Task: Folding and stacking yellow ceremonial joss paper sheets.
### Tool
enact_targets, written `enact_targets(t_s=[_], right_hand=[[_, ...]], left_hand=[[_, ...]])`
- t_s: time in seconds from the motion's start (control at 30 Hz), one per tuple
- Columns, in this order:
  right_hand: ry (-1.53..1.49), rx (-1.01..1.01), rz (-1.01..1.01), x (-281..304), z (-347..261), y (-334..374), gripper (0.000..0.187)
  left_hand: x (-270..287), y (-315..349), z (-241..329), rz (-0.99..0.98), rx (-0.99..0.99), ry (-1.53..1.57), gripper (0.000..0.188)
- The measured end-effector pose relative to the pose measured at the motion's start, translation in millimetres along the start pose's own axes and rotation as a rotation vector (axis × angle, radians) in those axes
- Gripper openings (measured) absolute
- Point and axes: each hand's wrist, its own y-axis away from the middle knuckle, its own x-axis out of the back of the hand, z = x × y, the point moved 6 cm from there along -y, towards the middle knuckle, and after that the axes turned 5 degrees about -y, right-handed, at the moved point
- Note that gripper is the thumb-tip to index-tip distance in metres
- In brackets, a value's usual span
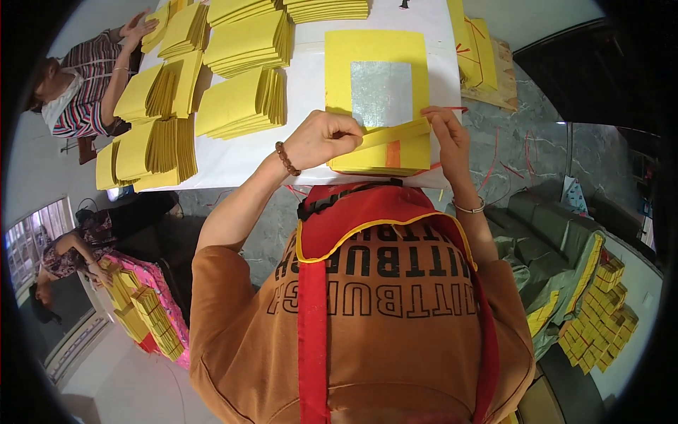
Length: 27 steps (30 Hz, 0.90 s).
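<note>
A stack of yellow paper sheets [376,46] lies in front of me at the table's near edge, with a silver foil square [381,88] on its top sheet. The near edge of that yellow sheet is lifted into a narrow strip [395,133] just below the foil. My left hand [326,139] is closed in a pinch on the strip's left end. At its right end, the fingertips of my right hand [449,138] pinch the same edge. An orange patch [393,154] shows on the paper nearer to me.
Folded yellow paper bundles [244,102] cover the left and far parts of the white table [311,71]. A person in stripes [85,92] stands at its left. Another person [67,247] handles yellow bundles lower left. Tied yellow stacks [480,53] sit on the right; red strips [512,169] litter the floor.
</note>
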Motion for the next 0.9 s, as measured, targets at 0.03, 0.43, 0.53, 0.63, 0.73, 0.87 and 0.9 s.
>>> enact_targets(t_s=[0.03,0.43,0.53,0.63,0.73,0.87,0.9], right_hand=[[-0.019,0.044,-0.063,-1.1,-3.0,0.2,0.014],[0.102,0.005,-0.068,-10.1,-1.7,1.7,0.021],[0.267,0.143,-0.082,-7.9,-15.6,-1.9,0.024],[0.601,0.376,-0.093,-18.6,-50.6,-2.8,0.027],[0.791,0.538,-0.193,-27.2,-67.0,5.8,0.028],[0.789,0.468,-0.475,-37.5,-68.6,16.8,0.027],[0.787,0.471,-0.478,-38.9,-66.6,15.6,0.027]], left_hand=[[0.5,0.0,-1.2,0.009,0.009,0.004,0.011],[21.3,16.3,21.4,0.198,-0.492,-0.756,0.046],[22.3,11.2,12.2,0.335,-0.519,-0.965,0.037],[24.3,18.9,22.5,0.433,-0.607,-1.047,0.032],[13.9,34.8,31.9,0.349,-0.634,-1.106,0.029],[10.7,43.5,24.2,0.37,-0.578,-0.721,0.025],[9.5,42.2,20.9,0.373,-0.576,-0.723,0.025]])
